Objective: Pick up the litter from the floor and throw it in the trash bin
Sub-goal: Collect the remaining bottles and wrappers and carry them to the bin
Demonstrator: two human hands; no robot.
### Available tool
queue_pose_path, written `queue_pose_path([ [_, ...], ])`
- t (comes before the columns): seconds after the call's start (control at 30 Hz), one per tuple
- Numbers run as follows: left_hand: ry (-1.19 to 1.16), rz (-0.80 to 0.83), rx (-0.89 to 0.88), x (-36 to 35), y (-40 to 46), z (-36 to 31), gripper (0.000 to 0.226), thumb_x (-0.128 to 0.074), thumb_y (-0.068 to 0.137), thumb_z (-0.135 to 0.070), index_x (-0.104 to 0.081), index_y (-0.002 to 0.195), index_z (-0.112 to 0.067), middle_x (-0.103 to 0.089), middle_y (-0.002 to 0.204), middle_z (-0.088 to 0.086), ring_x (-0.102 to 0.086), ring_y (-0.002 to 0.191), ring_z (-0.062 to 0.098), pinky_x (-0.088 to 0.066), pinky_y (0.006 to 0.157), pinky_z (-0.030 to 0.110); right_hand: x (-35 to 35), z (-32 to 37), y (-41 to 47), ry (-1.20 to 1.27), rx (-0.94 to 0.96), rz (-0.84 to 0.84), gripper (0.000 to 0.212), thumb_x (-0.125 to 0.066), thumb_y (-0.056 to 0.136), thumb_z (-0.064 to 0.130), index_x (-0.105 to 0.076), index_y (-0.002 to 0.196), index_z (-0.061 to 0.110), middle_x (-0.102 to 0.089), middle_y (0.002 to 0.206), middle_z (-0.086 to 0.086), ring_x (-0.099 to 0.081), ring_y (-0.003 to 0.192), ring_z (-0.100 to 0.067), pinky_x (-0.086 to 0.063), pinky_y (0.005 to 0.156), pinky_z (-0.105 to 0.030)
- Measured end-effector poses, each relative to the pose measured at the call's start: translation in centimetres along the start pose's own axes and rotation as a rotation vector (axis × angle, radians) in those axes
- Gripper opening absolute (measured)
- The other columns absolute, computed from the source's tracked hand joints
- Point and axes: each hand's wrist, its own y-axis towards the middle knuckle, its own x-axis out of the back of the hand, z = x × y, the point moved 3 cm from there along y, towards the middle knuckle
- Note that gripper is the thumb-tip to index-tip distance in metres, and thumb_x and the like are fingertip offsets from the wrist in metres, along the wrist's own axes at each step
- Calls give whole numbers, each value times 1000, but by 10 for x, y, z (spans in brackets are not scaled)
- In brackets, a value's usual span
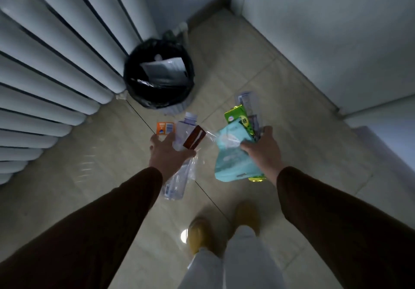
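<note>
Litter is clutched in both hands at frame centre: a clear bottle (179,136) by the left hand (167,151), a teal packet (231,154) by the right hand (262,151); the trash bin (158,80) stands above.

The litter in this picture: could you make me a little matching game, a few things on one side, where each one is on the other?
Things:
1. clear plastic bottle
2. teal pouch
3. grey packet
4. orange carton

Places:
A. inside the trash bin
B. held in the right hand
C. just beyond the left hand's fingertips
D. held in the left hand

Pairs: 1-D, 2-B, 3-A, 4-C
</note>
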Motion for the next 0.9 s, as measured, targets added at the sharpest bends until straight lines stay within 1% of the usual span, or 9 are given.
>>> queue_pose_path([
  [0.23,-121,-40,98,58,49,-45,82,-80,64,-53,-49,135,-27,-30,140,11,-43,121,35,-44,102,52,-11,112,67,-37,90,86,49,-74,72,27,-40,106,20,-66,90,-3,-69,73,-22,-45,50,-26],
  [0.33,-183,-11,143,70,76,-62,80,-80,62,-52,-52,131,-25,-42,136,14,-51,117,36,-48,99,51,-15,149,96,-44,104,103,50,-74,73,27,-40,108,19,-66,95,-5,-70,80,-27,-62,68,-44],
  [0.4,-224,-34,185,77,92,-71,74,-80,62,-53,-54,126,-26,-47,130,13,-54,111,33,-50,96,48,-23,173,115,-72,131,118,51,-74,72,29,-40,109,19,-66,96,-7,-70,84,-31,-62,75,-48],
  [0.5,-323,-44,187,85,117,-85,56,-80,61,-52,-59,109,-30,-61,107,4,-61,92,20,-53,76,30,-38,206,140,-110,158,138,53,-74,70,31,-39,108,20,-66,97,-8,-70,85,-33,-62,76,-47],
  [0.6,-407,7,294,95,148,-85,57,-79,62,-50,-64,111,-25,-65,105,8,-65,95,25,-56,83,37,-65,232,159,-115,127,244,56,-77,70,32,-37,108,22,-64,93,-4,-69,78,-26,-61,67,-40],
  [0.67,-546,97,356,99,167,-84,47,-77,70,-41,-66,110,-19,-71,91,6,-71,78,21,-59,66,32,-85,245,169,-135,77,347,62,-80,71,30,-36,115,21,-62,93,-3,-68,79,-24,-59,64,-36],
  [0.73,-652,159,455,103,186,-81,36,-76,75,-38,-65,104,-18,-72,81,4,-70,63,17,-57,52,29,-106,257,180,-193,38,459,76,-82,71,27,-35,129,15,-59,100,-5,-68,93,-29,-60,76,-40],
  [0.83,-594,244,584,114,216,-78,33,-72,76,-45,-58,88,-18,-68,83,10,-66,72,29,-57,79,46,-135,277,197,-304,-7,606,94,-84,73,22,-27,147,6,-57,120,-11,-63,104,-29,-57,86,-39],
  [0.9,-578,301,673,122,233,-72,38,-71,79,-47,-54,85,-13,-63,84,13,-62,75,32,-53,79,47,-155,290,209,-365,-55,672,97,-84,76,22,-25,151,5,-58,128,-14,-65,108,-31,-58,87,-38],
])
